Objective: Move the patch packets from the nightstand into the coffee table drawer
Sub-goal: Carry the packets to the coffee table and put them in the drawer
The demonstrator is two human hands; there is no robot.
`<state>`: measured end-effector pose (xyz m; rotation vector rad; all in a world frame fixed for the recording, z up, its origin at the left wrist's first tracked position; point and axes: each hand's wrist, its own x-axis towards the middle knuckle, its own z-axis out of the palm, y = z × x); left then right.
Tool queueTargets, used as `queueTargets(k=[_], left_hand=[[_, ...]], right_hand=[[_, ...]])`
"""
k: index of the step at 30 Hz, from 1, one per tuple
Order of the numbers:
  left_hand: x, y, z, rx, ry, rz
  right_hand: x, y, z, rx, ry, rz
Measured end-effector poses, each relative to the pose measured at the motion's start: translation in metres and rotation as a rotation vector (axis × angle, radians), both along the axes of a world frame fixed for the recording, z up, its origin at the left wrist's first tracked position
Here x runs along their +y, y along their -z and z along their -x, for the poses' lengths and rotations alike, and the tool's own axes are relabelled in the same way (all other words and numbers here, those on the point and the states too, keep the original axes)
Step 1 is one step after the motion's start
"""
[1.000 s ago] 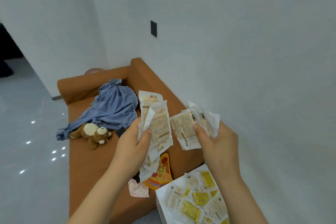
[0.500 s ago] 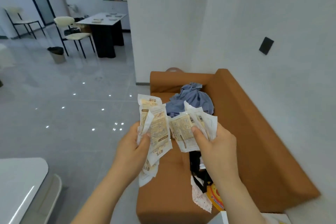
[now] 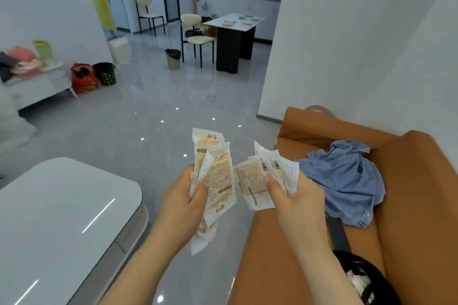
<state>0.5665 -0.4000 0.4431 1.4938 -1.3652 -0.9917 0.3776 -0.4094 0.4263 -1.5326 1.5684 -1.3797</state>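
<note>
Item: my left hand (image 3: 184, 203), thumb clamped on a fanned sheaf of patch packets (image 3: 218, 176); the lowest dangle loose and will likely drop.
Item: my right hand (image 3: 297, 203), gripping a second sheaf (image 3: 257, 181), held apart from the first.
Item: coffee table (image 3: 62, 205), at left, nothing visibly pulled open; with both hands full, opening it risks a spill.

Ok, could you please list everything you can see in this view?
patch packets: several, white and tan, in both hands
coffee table: one, glossy white, lower left
sofa: one, orange, right
shirt: one, blue, crumpled on the sofa
dining table: one, white top, black base, far end
chairs: two, cream, near the dining table
grey bin: one, grey, by the nearer chair
black bin: one, black, left by the wall
bag: one, red, beside the black bin
left hand: one, holds a packet stack
right hand: one, holds another packet stack
</note>
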Motion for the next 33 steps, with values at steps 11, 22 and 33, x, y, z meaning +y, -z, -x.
queueTargets(k=[11,22,33], left_hand=[[-0.093,-0.007,-0.046,-0.027,-0.188,-0.007],[-0.193,0.004,-0.132,-0.025,-0.263,-0.006],[-0.306,-0.003,-0.248,-0.033,-0.241,-0.025]], right_hand=[[-0.133,-0.007,-0.051,-0.006,-0.211,0.015],[-0.247,-0.007,-0.141,0.054,-0.288,0.002],[-0.356,-0.012,-0.256,0.028,-0.291,-0.035]])
